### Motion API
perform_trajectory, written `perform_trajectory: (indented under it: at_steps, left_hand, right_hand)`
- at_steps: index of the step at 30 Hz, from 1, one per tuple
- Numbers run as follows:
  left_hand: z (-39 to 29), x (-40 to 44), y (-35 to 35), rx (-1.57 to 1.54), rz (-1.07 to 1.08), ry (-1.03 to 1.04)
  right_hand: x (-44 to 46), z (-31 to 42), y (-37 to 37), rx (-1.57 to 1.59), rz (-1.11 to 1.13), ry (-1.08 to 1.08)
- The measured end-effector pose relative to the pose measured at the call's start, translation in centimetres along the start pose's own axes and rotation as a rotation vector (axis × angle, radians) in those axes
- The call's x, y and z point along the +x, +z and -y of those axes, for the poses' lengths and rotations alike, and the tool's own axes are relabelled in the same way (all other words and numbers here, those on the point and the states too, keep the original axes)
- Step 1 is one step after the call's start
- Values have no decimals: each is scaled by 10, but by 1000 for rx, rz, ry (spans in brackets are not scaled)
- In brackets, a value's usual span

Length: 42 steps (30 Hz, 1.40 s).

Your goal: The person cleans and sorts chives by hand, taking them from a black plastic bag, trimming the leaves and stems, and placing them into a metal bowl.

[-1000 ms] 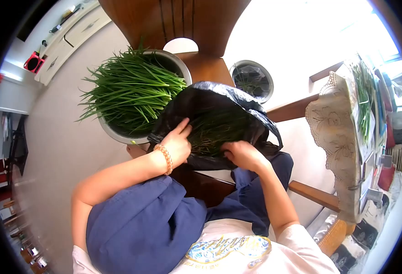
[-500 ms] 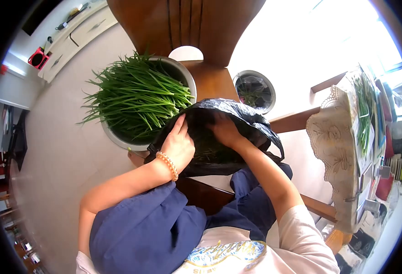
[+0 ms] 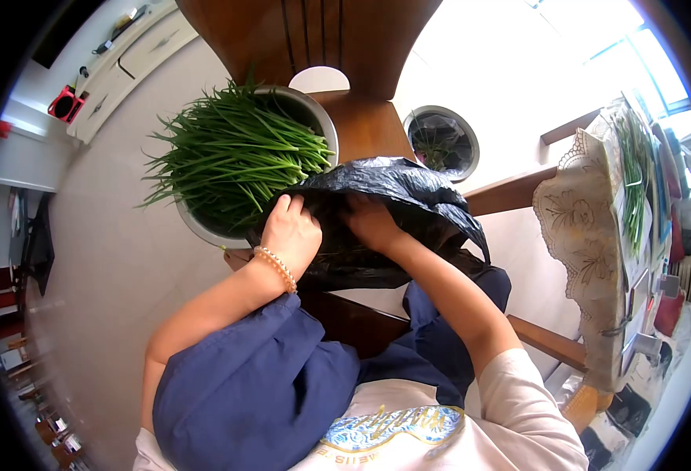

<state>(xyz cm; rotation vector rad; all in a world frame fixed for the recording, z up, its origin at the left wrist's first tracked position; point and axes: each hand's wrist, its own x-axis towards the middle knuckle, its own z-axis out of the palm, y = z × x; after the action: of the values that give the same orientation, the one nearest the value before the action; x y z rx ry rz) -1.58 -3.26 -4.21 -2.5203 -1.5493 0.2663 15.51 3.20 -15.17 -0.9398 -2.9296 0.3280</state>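
A black plastic bag point(image 3: 416, 184) lies on my lap and against the chair seat, its mouth facing me. With fingers bent over the bag's left edge, my left hand point(image 3: 292, 233) grips it; a beaded bracelet circles that wrist. My right hand point(image 3: 373, 224) reaches into the bag, and its fingertips are lost in the dark inside. Whatever the bag contains is too dark to make out. Just beyond my left hand, a heap of long green chives point(image 3: 239, 153) fills a metal basin point(image 3: 326, 129), with the leaves hanging over its left rim.
The basin rests on a wooden chair point(image 3: 361, 125) in front of me. A lined bin point(image 3: 469, 145) stands on the floor to its right. At far right, a table with a lace cloth point(image 3: 577, 212) holds more green stalks point(image 3: 634, 177). A white cabinet point(image 3: 137, 67) stands back left.
My left hand has slid slightly left and down, its fingers now curled over the bag's edge instead of stretched. My right hand has shifted a little left inside the bag. The bag's top has risen slightly.
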Motion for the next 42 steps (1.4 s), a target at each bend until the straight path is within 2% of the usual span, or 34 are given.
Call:
perform_trajectory:
  at_steps: [3,6,8,9,11,13,17,19,20,21,22,24,25,27,29,30,31,33,35,37,41,42]
  left_hand:
    - [-1,-1,2,-27,-55,14]
    - [1,0,-5,-81,-101,-9]
    - [1,0,-6,-124,-135,-33]
    - [1,0,-6,-214,-160,-37]
    - [-1,-1,-10,-301,-188,-38]
    - [-7,-2,-17,-665,-137,-67]
    - [-16,8,-4,-788,-103,-47]
    - [-18,14,-6,-824,-25,-76]
    - [-19,17,-8,-846,82,-108]
    - [-19,20,-10,-865,190,-141]
    - [-19,22,-6,-864,186,-138]
    - [-16,24,5,-1443,441,-257]
    - [-14,23,7,-1441,441,-257]
    - [-13,19,10,-2020,699,-530]
    - [-14,14,9,-2069,720,-563]
    - [-15,12,8,-2149,739,-586]
    - [-15,11,8,-2230,756,-608]
    - [-15,10,9,-2255,770,-578]
    - [-15,10,7,-2280,775,-549]
    - [-14,8,-2,-2226,788,-474]
    - [-11,6,-12,-2167,716,-425]
    - [-11,5,-14,-2149,719,-433]
  right_hand:
    - [2,2,6,-20,-45,55]
    - [-10,0,-11,-38,-45,-14]
    - [-18,1,-33,77,-12,127]
    - [-25,2,-42,74,-11,123]
    - [-39,6,-58,128,-252,142]
    - [-48,9,-74,132,-279,175]
    - [-59,5,-87,231,-365,117]
    - [-60,6,-93,320,-386,107]
    - [-61,6,-97,315,-389,108]
    - [-61,8,-103,334,-371,187]
    - [-61,9,-106,353,-354,265]
    - [-62,13,-109,333,-436,317]
    - [-62,16,-112,314,-516,369]
    - [-63,27,-114,345,-672,444]
    - [-70,38,-98,919,-590,682]
    - [-74,39,-95,1036,-460,705]
    - [-76,43,-92,1316,-347,760]
    - [-78,57,-90,1115,-386,737]
    - [-77,59,-82,1160,-430,708]
    - [-78,53,-83,1457,-384,631]
    - [-77,35,-73,1315,-694,828]
    - [-79,34,-77,1334,-704,899]
